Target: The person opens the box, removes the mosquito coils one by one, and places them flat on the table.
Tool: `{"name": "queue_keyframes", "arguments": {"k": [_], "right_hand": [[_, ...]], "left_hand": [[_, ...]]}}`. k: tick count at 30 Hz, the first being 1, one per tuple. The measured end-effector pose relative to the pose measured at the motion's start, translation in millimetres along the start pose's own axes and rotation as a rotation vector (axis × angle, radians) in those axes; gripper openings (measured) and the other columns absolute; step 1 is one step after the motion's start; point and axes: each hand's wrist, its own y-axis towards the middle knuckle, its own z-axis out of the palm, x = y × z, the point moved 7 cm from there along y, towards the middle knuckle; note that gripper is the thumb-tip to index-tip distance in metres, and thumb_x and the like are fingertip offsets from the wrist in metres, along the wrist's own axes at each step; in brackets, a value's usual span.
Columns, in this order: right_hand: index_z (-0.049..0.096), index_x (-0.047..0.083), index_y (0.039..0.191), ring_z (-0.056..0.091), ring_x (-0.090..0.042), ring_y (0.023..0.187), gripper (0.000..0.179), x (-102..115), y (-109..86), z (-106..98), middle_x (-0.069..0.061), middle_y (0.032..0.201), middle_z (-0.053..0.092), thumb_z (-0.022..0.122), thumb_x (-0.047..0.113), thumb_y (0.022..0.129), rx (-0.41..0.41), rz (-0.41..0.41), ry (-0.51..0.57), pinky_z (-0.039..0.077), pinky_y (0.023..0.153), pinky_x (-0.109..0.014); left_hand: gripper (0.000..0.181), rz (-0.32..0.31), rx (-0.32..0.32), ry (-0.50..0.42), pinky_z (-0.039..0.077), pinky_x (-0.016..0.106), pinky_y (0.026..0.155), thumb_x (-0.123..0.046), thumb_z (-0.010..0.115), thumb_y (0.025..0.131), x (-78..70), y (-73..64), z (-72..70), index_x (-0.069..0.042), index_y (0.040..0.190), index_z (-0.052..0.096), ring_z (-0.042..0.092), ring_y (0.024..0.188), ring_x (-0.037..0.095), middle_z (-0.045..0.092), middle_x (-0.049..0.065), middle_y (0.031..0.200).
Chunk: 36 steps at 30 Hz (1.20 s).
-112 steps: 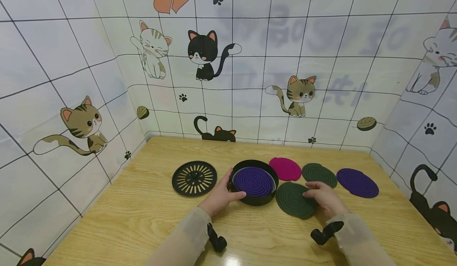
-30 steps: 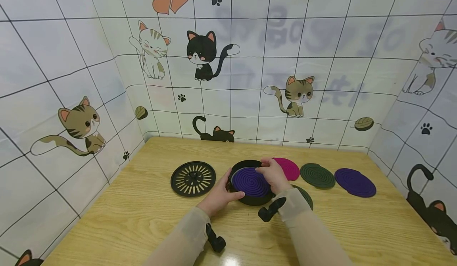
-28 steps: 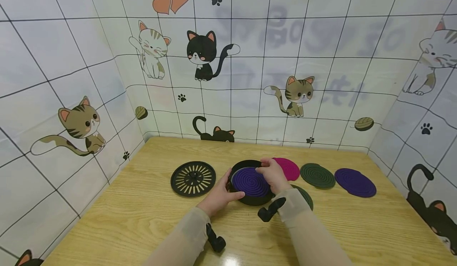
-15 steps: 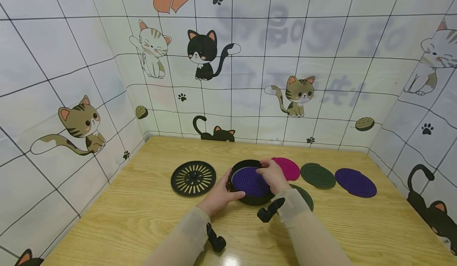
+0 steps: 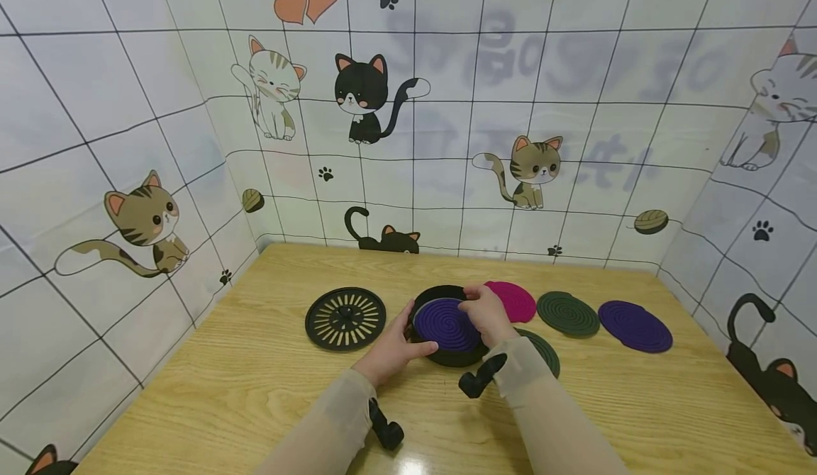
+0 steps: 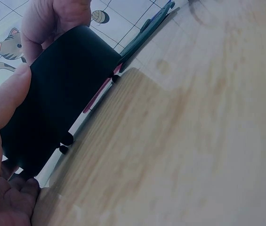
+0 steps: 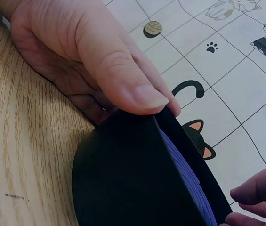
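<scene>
A round black mosquito coil holder [image 5: 456, 359] stands on the table with a purple mosquito coil [image 5: 447, 326] inside it. My left hand [image 5: 392, 351] grips the holder's left side, thumb over the near rim. On the right side, my right hand [image 5: 488, 315] holds the rim, its thumb and fingertips at the coil's edge. The right wrist view shows my right thumb [image 7: 144, 96] pressed to the rim and the purple edge just within the wall. Small feet under the holder [image 6: 67, 139] show in the left wrist view. A green coil [image 5: 542, 351] lies partly hidden under my right sleeve.
The slotted black lid [image 5: 346, 319] lies left of the holder. To the right lie a pink coil [image 5: 513, 301], a green coil pair [image 5: 568, 313] and a purple coil pair [image 5: 635, 326]. A cat-print sheet [image 5: 447, 127] rises behind the wooden table [image 5: 255, 390].
Since the earliest frame my right hand has moved left from the near green coil to the holder's rim. Over the last second the purple coil's swirl has shifted slightly; my left hand stays put.
</scene>
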Motion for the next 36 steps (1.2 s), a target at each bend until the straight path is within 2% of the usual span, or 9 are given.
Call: {"name": "queue_keyframes", "arguments": {"k": [17,36], "right_hand": [[0.047,-0.003,0.135,0.043,-0.040,0.123,0.046,0.3,-0.7,1.7,-0.023,0.136,0.043,0.054,0.002,0.090,0.023,0.004,-0.010,0.037,0.103,-0.053],[0.051,-0.001,0.133,0.048,-0.037,0.120,0.042,-0.1,-1.0,-0.6,-0.022,0.131,0.051,0.054,-0.001,0.091,-0.012,-0.032,-0.025,0.042,0.099,-0.050]], "left_hand": [[0.105,0.007,0.005,-0.017,0.025,0.048,0.112,-0.041,0.077,0.081,-1.3,-0.3,-0.4,-0.018,0.156,0.007,0.023,0.142,0.035,0.013,0.012,0.159],[0.104,0.002,0.008,-0.021,0.023,0.047,0.113,-0.039,0.077,0.082,-2.0,-1.0,-0.2,-0.020,0.156,0.007,0.021,0.143,0.033,0.011,0.011,0.160]]}}
